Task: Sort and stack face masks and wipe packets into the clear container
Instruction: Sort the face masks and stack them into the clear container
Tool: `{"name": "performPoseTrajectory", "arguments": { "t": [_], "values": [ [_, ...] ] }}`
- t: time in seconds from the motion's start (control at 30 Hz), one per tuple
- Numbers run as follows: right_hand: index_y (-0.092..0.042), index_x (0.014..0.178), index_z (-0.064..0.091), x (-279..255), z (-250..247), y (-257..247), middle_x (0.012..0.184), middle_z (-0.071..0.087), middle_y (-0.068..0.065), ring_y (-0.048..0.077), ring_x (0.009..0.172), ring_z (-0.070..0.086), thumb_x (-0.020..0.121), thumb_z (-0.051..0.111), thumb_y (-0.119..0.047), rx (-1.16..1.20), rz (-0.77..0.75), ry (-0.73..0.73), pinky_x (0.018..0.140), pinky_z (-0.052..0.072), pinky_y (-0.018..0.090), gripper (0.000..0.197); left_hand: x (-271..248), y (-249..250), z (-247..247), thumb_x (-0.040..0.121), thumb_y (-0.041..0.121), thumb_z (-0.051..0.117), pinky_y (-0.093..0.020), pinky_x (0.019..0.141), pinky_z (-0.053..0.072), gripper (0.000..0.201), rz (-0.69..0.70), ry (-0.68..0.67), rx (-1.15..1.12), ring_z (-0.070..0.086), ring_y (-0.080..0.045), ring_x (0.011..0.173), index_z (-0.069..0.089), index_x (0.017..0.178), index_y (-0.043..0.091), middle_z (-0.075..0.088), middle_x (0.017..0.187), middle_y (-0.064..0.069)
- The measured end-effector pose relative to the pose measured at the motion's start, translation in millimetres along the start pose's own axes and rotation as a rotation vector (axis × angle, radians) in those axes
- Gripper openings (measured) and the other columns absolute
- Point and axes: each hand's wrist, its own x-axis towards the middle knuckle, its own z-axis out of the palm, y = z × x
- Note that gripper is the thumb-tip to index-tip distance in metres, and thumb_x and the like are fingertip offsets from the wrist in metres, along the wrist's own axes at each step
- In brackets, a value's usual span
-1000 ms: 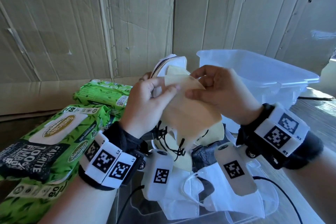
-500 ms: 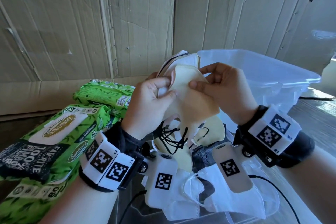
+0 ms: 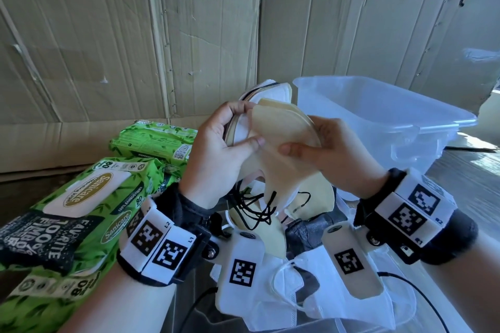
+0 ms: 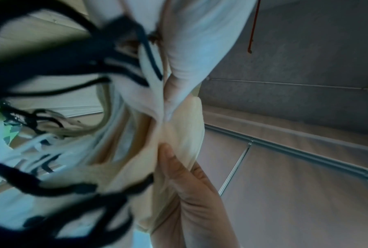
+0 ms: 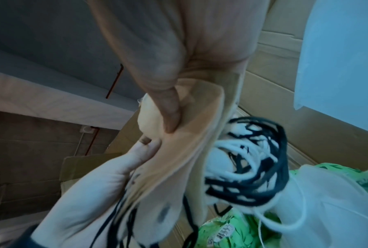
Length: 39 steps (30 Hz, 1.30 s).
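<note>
Both hands (image 3: pixel 273 149) pinch beige mask (image 3: pixel 284 143).

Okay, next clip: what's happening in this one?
A person is sorting face masks by hand. The left hand grips a bunch of white and beige masks, while the right hand pinches a beige mask at the front of it. More white masks lie loose below the wrists. Green wipe packets sit to the left, and the clear container stands behind the right hand.
</note>
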Motion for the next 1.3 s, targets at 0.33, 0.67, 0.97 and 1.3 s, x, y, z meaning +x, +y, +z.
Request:
{"name": "performPoseTrajectory", "arguments": {
  "t": [0.33, 0.67, 0.97, 1.3],
  "values": [
    [-0.007, 0.072, 0.057, 13, -47, 6, 0.068, 0.054, 0.013, 0.026, 0.063, 0.052, 0.069, 0.068, -0.015, -0.343, 0.171, 0.354, 0.057, 0.045, 0.039, 0.014, 5, -7, -10, 0.091, -0.001, 0.051, -0.012, 0.067, 0.036, 0.035, -0.087, 0.111, 0.114, 0.049, -0.004, 0.073, 0.068, 0.082, 0.028, 0.064, 0.077, 0.010],
    [-0.021, 0.076, 0.049, 3, 13, -18, 0.063, 0.056, -0.004, 0.019, 0.058, 0.053, 0.077, 0.065, -0.023, -0.301, 0.031, 0.070, 0.056, 0.042, 0.028, 0.016, -6, 7, 8, 0.079, 0.061, 0.048, -0.049, 0.097, 0.045, 0.056, -0.135, -0.069, 0.059, 0.061, -0.027, 0.087, 0.068, 0.076, 0.009, 0.067, 0.088, -0.022],
    [-0.025, 0.099, 0.059, 1, 6, -21, 0.078, 0.061, 0.006, 0.013, 0.063, 0.058, 0.085, 0.058, -0.010, 0.083, -0.091, 0.071, 0.059, 0.044, 0.019, 0.021, 0, 4, -1, 0.079, 0.019, 0.062, -0.035, 0.081, 0.046, 0.012, -0.218, -0.066, -0.083, 0.063, -0.014, 0.081, 0.073, 0.076, 0.020, 0.072, 0.083, 0.002],
    [-0.045, 0.092, 0.063, 0, -3, -20, 0.098, 0.054, 0.000, 0.009, 0.072, 0.055, 0.066, 0.072, -0.024, -0.242, -0.315, 0.368, 0.069, 0.044, 0.020, 0.034, -3, 5, 1, 0.079, 0.013, 0.067, -0.025, 0.076, 0.052, 0.011, -0.128, -0.162, -0.011, 0.064, -0.006, 0.078, 0.068, 0.089, 0.020, 0.073, 0.083, 0.007]
  ]
}}
